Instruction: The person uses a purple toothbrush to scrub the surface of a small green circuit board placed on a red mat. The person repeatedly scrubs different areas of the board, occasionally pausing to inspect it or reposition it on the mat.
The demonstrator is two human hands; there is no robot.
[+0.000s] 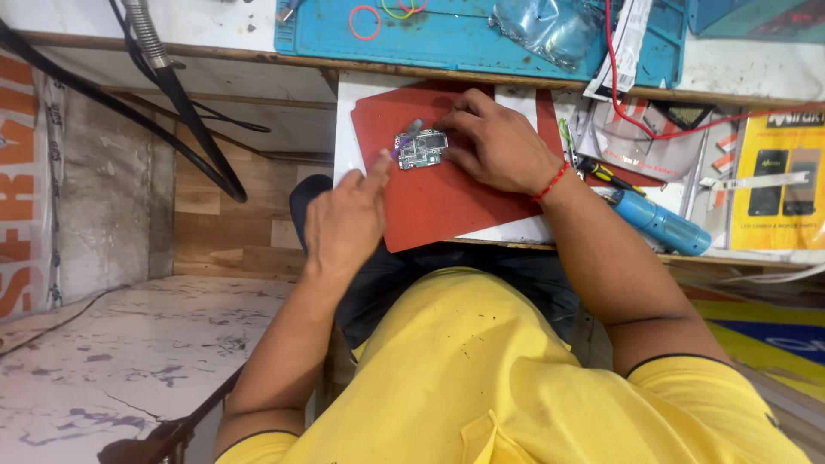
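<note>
1. My right hand covers the right edge of the circuit board; I can't tell how its fingertips grip there.
2. My left hand is motion-blurred. A small purple thing sits by its fingertip, too small to identify.
3. The board's components are too fine to make out.
4. The blue mat is cut off by the top edge, as are the rubber bands on it.
5. The clear bag hides whatever it holds.
6. My right arm covers part of the blue tool.
7. The red mat runs under both hands.
</note>
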